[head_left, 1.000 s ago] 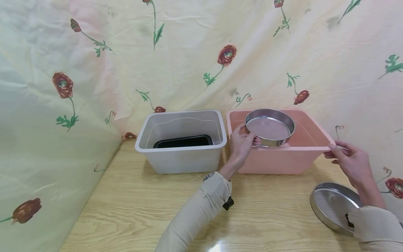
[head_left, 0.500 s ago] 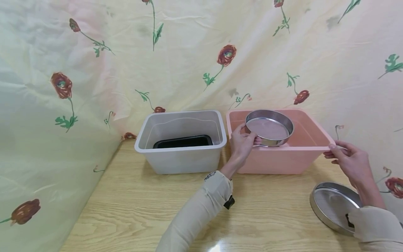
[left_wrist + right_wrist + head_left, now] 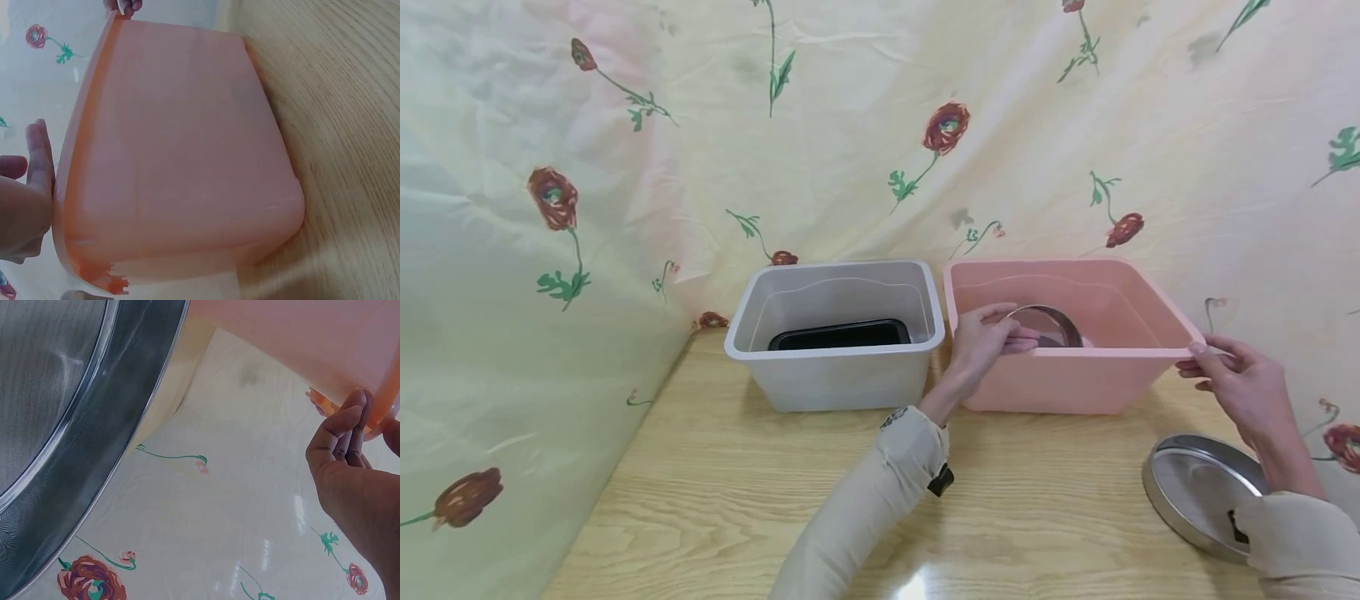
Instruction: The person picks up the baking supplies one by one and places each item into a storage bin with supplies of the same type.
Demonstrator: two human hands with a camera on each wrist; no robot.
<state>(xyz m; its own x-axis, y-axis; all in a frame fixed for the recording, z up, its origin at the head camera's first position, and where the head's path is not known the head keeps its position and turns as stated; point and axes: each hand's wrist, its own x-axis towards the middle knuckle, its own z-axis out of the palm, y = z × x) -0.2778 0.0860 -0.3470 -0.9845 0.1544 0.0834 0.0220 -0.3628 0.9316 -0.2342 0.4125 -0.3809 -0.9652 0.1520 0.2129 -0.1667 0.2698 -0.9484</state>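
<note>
One slip could drop the sieve [image 3: 1065, 327] my left hand [image 3: 983, 343] pinches; my right hand [image 3: 1246, 385] grips the pink bin [image 3: 1060, 383].

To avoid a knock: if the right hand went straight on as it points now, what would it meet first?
The pink bin: the right hand holds its rim at the near right corner. Whether the fingers also touch its wall is hard to tell.

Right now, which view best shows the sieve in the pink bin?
The head view: it looks into the pink bin, though its front wall and the left hand partly hide the sieve. Neither wrist view shows it: left has the bin's outside, right another sieve.
</note>
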